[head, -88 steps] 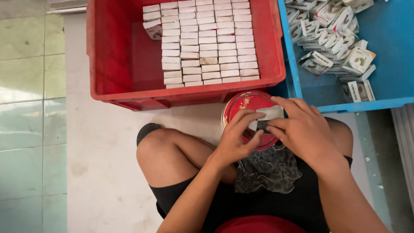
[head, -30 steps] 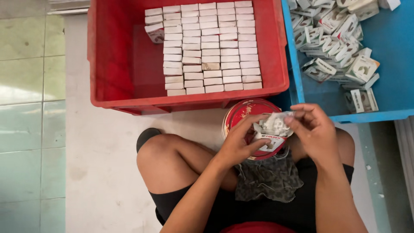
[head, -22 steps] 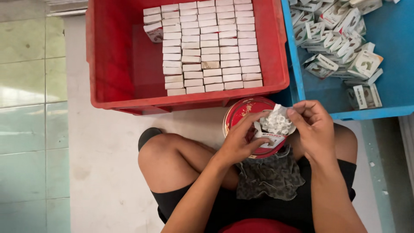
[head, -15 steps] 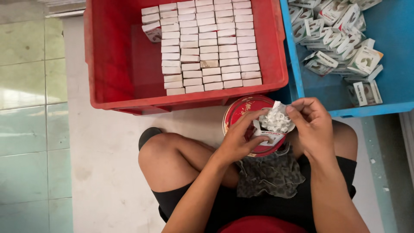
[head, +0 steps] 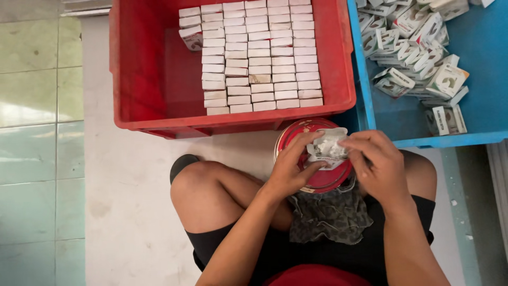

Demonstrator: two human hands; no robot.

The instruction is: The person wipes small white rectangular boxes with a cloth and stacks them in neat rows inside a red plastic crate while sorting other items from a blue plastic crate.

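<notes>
Small white crumpled paper packet [head: 328, 149] sits centre-right of frame, over the round red tin [head: 317, 180]; left hand [head: 293, 169] pinches its lower left edge; right hand [head: 378, 164] pinches its right edge; long axis runs left-right between them; both hands equally near.

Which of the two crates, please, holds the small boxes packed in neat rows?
The red crate; in the blue crate the boxes lie in a loose heap.

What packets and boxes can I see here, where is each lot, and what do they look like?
Small cartons: white oblongs in tidy rows, red crate, top centre.
Loose cartons: white with dark print, jumbled, blue tray, top right.
Small packet: whitish, crinkled, between left hand and right hand.
Round tin: red, under the hands.
</notes>
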